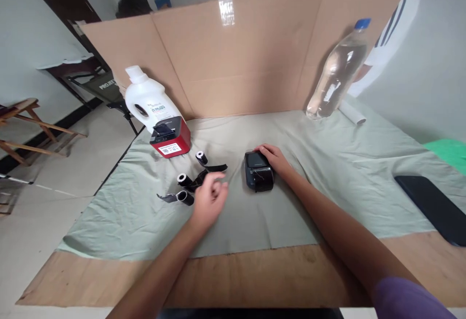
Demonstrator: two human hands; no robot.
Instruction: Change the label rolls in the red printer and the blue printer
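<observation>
My right hand [274,159] rests with curled fingers on the right side of a small black printer [257,171] on the pale green cloth [327,188]. My left hand [210,196] hovers just left of it, fingers loosely curled, next to several black ribbon rolls [189,185] with loose black strips. I cannot see anything between the left hand's fingers. One small roll [201,157] lies a little farther back.
A red and black label printer [170,137] and a white jug [147,98] stand at the back left. A clear water bottle [337,71] leans at the back right before a cardboard wall [236,57]. A black phone [435,207] lies right.
</observation>
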